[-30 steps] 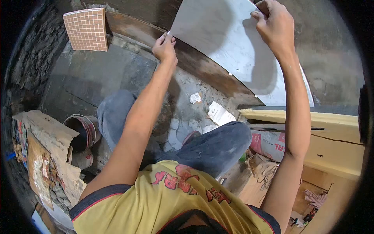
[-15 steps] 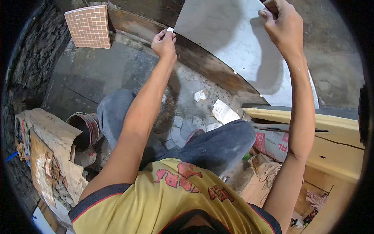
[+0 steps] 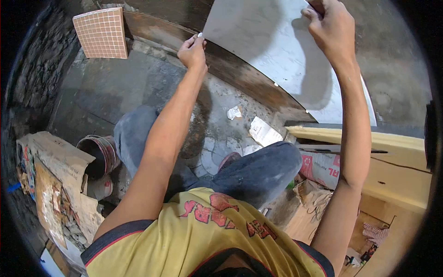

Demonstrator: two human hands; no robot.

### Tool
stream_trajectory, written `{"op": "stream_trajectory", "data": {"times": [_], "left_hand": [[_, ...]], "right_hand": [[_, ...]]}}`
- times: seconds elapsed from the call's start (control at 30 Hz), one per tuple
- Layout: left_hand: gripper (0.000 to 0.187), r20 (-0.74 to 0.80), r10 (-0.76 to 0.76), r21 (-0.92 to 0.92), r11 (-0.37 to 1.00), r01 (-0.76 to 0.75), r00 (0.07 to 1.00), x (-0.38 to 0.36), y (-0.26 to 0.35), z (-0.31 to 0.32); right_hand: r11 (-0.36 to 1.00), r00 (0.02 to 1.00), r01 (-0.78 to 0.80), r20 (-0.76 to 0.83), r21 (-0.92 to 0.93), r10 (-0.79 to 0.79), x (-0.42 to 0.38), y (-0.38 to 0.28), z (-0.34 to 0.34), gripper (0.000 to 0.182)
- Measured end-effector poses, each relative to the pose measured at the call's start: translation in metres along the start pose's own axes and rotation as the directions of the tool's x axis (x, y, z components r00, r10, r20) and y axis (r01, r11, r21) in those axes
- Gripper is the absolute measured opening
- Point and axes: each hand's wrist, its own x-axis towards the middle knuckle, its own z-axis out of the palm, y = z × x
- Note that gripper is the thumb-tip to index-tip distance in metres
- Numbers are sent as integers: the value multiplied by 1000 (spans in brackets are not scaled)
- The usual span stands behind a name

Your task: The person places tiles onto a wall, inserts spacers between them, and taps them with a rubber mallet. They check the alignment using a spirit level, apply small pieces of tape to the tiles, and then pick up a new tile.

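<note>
A large white marbled tile (image 3: pixel 258 34) stands against the wall, its lower edge along a dark ledge. My right hand (image 3: pixel 330 27) is closed at its upper edge, thumb on the near side; the other fingertips are partly hidden. My left hand (image 3: pixel 193 54) pinches a small white spacer (image 3: pixel 200 34) by the tile's lower left corner. Two similar small white pieces, one a spacer (image 3: pixel 276 84) and the other farther right (image 3: pixel 307 111), sit along the lower edge.
A pink gridded tile (image 3: pixel 100 33) leans at the back left. At left are a bucket (image 3: pixel 94 154) and torn cardboard (image 3: pixel 60 154). Paper scraps (image 3: pixel 265 131) lie on the floor before my knees. A yellow wooden piece (image 3: pixel 397 177) and a printed sack (image 3: pixel 320 168) are at right.
The view has shifted slightly. My left hand stays near the tile's lower corner with the spacer, and my right hand remains at the upper edge.
</note>
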Motion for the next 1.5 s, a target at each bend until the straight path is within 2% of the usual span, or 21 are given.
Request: {"op": "stream_trajectory", "data": {"times": [0.07,0.13,0.17,0.2,0.23,0.3,0.4,0.43,0.53,0.57,0.67,0.77,0.83,0.9,0.97,1.03,1.1,1.13,1.2,1.27,1.5], "left_hand": [[22,13,-9,71,997,8,1000,1,-1,-1],[35,86,135,228,962,-152,987,6,-13,-5],[50,100,177,470,859,-203,979,-7,0,-4],[66,126,232,674,693,-255,964,-24,23,0],[75,286,358,612,646,-457,889,-35,32,9],[93,535,579,399,468,-788,615,-52,47,23],[112,716,517,453,167,-876,469,-88,62,40],[125,713,511,495,118,-861,480,-82,56,43],[131,656,546,513,183,-838,521,-66,60,51],[134,675,499,527,189,-828,544,-65,58,52],[134,648,560,519,172,-838,516,-67,46,50],[129,643,549,494,234,-837,533,-71,47,50],[127,630,546,498,262,-827,552,-73,47,51],[128,652,580,395,289,-872,488,-71,48,51],[129,663,580,401,259,-879,473,-76,53,52],[131,669,575,417,236,-878,472,-78,55,51],[129,653,560,437,270,-858,510,-85,57,52],[129,650,550,445,285,-849,525,-86,58,53],[130,660,568,422,260,-868,491,-83,55,51],[130,662,594,417,216,-883,458,-79,51,52],[126,670,607,392,202,-898,428,-74,41,50]], "right_hand": [[999,999,35,15,-42,-34,-2,7,-1,12],[992,998,61,17,-114,-60,-2,11,1,10],[998,998,-17,57,-56,20,-2,7,-1,12],[997,996,-23,79,-79,29,0,8,-3,13],[998,998,24,57,-61,-21,-3,12,-1,12],[997,999,37,28,-73,-35,-6,14,0,11],[996,996,75,-34,-54,-77,-8,17,4,12],[996,995,83,-45,-34,-84,-10,18,5,12],[995,992,94,-83,-17,-95,-8,23,7,13],[995,991,98,-87,-5,-98,-10,22,8,14],[994,984,103,-141,-34,-107,-13,21,12,16],[997,987,-6,-158,-72,-5,-10,21,31,24],[993,966,-14,-259,-117,-17,-32,4,23,10],[996,882,-89,-465,-3,77,-56,-25,19,16],[923,844,-189,-424,335,327,-101,-37,22,13],[703,664,-481,-306,524,682,-148,-24,30,14],[439,454,-596,-169,672,875,-178,6,41,17],[478,481,-597,-190,645,856,-177,16,39,16],[549,529,-600,-227,581,818,-176,30,35,14],[561,521,-593,-256,578,814,-172,30,35,11],[600,539,-589,-290,541,791,-171,32,38,13]]}}
